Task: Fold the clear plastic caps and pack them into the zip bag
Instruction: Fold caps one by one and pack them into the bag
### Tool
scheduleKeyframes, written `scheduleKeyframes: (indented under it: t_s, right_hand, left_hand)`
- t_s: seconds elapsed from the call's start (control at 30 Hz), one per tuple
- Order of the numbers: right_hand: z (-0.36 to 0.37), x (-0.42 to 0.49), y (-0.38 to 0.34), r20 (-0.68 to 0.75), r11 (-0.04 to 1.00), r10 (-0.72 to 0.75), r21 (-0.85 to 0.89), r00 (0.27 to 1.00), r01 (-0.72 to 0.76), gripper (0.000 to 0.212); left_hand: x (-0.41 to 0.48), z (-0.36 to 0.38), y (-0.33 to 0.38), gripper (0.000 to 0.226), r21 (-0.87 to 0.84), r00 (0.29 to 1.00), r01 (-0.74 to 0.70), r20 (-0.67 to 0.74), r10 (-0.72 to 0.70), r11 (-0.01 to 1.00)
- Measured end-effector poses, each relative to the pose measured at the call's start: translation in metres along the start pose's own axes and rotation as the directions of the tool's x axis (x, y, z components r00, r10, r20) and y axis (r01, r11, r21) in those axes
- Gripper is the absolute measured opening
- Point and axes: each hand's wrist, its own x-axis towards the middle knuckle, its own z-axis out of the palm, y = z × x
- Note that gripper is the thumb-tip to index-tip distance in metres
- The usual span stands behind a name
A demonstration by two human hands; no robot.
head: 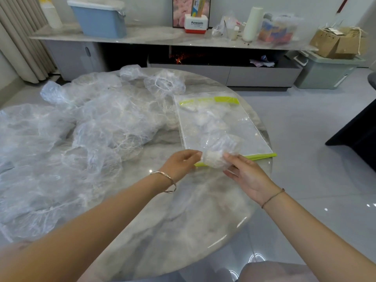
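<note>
Pinching one folded cap (213, 158) between them: left hand (181, 163) and right hand (248, 176), frame centre.
One zip bag (219, 123) lies just above; loose caps (81, 129), uncountable, heap left.

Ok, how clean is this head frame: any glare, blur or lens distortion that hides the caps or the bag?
Head view: wide-angle lens bows the sideboard and table rim; glints on the glossy table; the pile of caps melts into the marble; the folded cap between left hand and right hand is soft but readable; the zip bag shows by its green strips.
</note>
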Motion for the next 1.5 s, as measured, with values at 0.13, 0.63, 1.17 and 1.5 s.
scheduleKeyframes:
  t_s: [0.13,0.63,1.17,1.5]
  right_hand:
    - [-0.021,0.01,-0.011,-0.042,0.998,-0.005,-0.055,0.999,0.003,0.014]
    - [-0.045,0.027,-0.024,-0.163,0.936,-0.119,-0.347,0.979,0.056,0.011]
    - [-0.034,0.026,-0.024,-0.227,0.96,-0.168,-0.26,0.959,0.107,0.018]
    - [-0.02,0.031,0.002,0.199,0.161,-0.824,-0.816,0.531,0.555,0.013]
  left_hand:
    - [0.025,0.004,-0.011,0.039,0.517,0.948,-0.262,-0.019,0.317,0.815]
    - [0.079,0.012,-0.031,0.038,0.778,0.907,-0.365,0.172,0.385,0.512]
    - [0.078,0.011,-0.043,0.009,0.525,0.915,-0.377,0.083,0.395,0.763]
    - [0.053,0.034,-0.028,0.015,0.225,0.839,-0.437,-0.247,0.485,0.871]
